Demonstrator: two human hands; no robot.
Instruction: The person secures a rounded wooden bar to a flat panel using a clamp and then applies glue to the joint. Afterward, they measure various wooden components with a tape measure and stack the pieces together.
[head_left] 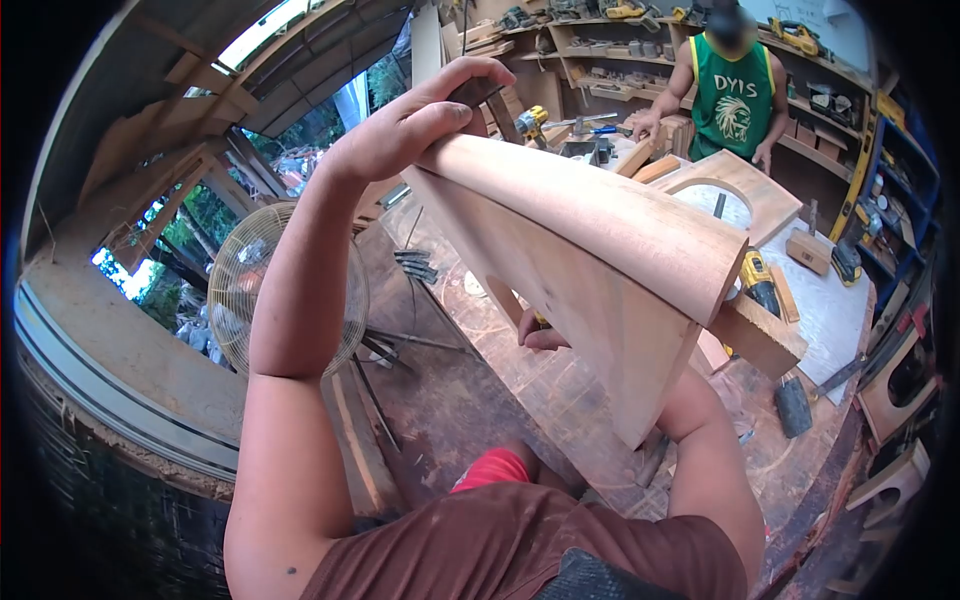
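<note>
Right, only readable text: "DYIS" on the green jersey (733,98) of the co-worker across the tabletop (585,428), above a pale printed head graphic. Whiteboard (815,30) at upper right has faint marks, illegible. Yellow-and-black drill (760,283) on the right has no brand I can make out; same for the yellow tool (532,123) at the back.

Wooden workpiece (600,305) is mid-frame, tilted up over the tabletop: flat panel with a rounded rail (590,212) along its upper edge. No lettering visible on it. Can't tell if its low corner touches down.

Hands: left hand (440,115) is clamped over the far end of the rail. Right hand (543,333) is mostly hidden behind the panel; curled fingers show, a bit of yellow beside them. Can't tell what it grips.

Squared wooden block (762,338) sticks out past the rail's near end, black mallet head (793,408) just beyond. Arch-cut panel (770,200) near the co-worker. Fan (285,290) on the left.
</note>
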